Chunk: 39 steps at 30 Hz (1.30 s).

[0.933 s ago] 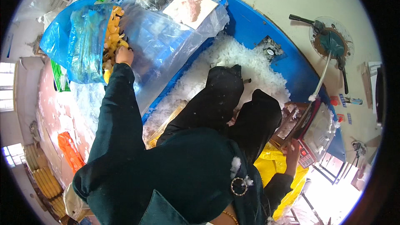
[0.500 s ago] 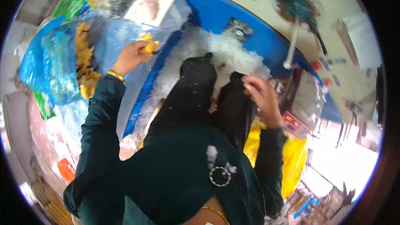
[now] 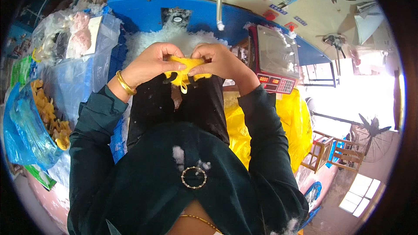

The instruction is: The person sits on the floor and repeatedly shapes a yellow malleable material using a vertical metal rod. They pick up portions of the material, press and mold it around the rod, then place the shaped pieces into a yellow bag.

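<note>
Both of my hands meet over my lap, holding one small yellow plush piece point(image 3: 186, 63) with black parts and a thin yellow loop hanging from its lower side. My left hand point(image 3: 152, 64) pinches its left part between thumb and fingers. On the opposite side, my right hand point(image 3: 223, 64) grips it with thumb and bent fingers. The fingers hide part of the piece. White fluffy stuffing point(image 3: 146, 41) lies just beyond my hands. To the left, a blue plastic bag point(image 3: 30, 126) holds several similar yellow pieces point(image 3: 48, 119).
A blue panel point(image 3: 135, 11) with a metal tube point(image 3: 219, 4) stands ahead. At right are a red-edged digital scale point(image 3: 278, 50) and a yellow bag point(image 3: 283, 126). Far left, a pink plush piece point(image 3: 79, 35) lies on a white board. A fan point(image 3: 370, 139) and wooden chair point(image 3: 320, 152) are farther right.
My left hand has brought the yellow plush piece from the left to the middle, over my lap. My right hand has joined it and grips the piece. The view has turned rightward.
</note>
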Available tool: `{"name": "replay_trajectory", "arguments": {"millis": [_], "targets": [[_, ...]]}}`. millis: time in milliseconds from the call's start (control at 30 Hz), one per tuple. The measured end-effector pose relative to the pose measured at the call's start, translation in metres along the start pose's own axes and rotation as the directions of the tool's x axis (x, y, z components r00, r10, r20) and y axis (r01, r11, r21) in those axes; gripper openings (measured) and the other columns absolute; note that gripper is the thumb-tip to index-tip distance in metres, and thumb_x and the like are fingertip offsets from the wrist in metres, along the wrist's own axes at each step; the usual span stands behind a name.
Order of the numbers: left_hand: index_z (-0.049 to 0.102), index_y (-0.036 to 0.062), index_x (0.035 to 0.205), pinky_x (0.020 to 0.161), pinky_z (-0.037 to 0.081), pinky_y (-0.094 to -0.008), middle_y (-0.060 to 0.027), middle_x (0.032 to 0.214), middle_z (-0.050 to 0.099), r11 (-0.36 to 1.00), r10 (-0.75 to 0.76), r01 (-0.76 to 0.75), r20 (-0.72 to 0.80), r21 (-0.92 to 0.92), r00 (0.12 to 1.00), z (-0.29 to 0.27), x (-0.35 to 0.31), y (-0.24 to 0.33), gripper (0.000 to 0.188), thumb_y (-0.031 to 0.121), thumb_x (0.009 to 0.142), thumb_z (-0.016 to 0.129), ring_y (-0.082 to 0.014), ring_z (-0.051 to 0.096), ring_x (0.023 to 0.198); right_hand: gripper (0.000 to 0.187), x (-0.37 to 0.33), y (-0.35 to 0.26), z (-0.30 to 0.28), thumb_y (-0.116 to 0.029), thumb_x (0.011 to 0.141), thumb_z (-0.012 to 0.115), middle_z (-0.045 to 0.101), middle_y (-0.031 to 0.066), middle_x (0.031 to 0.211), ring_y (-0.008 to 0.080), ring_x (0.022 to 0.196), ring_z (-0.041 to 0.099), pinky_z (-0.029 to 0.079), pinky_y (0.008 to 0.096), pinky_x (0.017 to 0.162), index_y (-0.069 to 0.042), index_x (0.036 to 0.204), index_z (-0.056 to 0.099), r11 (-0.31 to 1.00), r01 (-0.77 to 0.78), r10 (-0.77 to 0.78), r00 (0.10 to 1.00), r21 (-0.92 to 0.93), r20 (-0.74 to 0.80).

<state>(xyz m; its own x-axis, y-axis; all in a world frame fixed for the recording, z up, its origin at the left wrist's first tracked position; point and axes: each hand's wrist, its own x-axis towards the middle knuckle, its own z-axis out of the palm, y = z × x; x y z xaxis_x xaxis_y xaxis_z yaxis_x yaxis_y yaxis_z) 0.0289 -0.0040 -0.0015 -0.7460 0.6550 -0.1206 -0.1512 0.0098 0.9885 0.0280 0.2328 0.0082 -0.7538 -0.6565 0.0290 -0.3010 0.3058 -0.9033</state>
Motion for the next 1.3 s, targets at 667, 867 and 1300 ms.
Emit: {"name": "replay_trajectory", "arguments": {"millis": [667, 867, 1300], "targets": [[0.056, -0.0008, 0.087, 0.077, 0.046, -0.0399, -0.0141, 0.091, 0.058, 0.26, 0.683, -0.183, -0.046, 0.948, 0.729, 0.025, 0.095, 0.045, 0.016, -0.005, 0.073, 0.062, -0.034, 0.056, 0.089, 0.013, -0.01, 0.002, -0.059, -0.019, 0.07, 0.069, 0.056, 0.0057, 0.08, 0.0247, 0.067, 0.06, 0.048, 0.0351, 0.056, -0.008, 0.073, 0.064, 0.612, -0.292, -0.322, 0.757, -0.735, -0.568], [0.057, -0.0007, 0.086, 0.078, 0.047, -0.0396, -0.0139, 0.089, 0.058, 0.318, 0.667, -0.202, -0.068, 0.926, 0.742, 0.03, 0.091, 0.053, 0.014, -0.007, 0.074, 0.059, -0.0337, 0.056, 0.088, 0.011, -0.016, -0.005, -0.052, -0.018, 0.071, 0.069, 0.056, 0.0054, 0.078, 0.0255, 0.064, 0.06, 0.048, 0.0347, 0.056, -0.007, 0.071, 0.064, 0.682, -0.28, -0.326, 0.711, -0.676, -0.624], [0.06, 0.0033, 0.08, 0.071, 0.048, -0.0384, -0.0106, 0.086, 0.059, 0.058, 0.735, -0.121, 0.04, 0.991, 0.677, -0.002, 0.144, 0.05, 0.017, 0.009, 0.067, 0.069, -0.0293, 0.058, 0.088, 0.025, 0.023, -0.02, -0.016, -0.03, 0.074, 0.073, 0.054, 0.0079, 0.074, 0.0282, 0.061, 0.058, 0.046, 0.0386, 0.053, -0.007, 0.07, 0.064, 0.549, -0.461, -0.319, 0.655, -0.697, -0.685]]}}
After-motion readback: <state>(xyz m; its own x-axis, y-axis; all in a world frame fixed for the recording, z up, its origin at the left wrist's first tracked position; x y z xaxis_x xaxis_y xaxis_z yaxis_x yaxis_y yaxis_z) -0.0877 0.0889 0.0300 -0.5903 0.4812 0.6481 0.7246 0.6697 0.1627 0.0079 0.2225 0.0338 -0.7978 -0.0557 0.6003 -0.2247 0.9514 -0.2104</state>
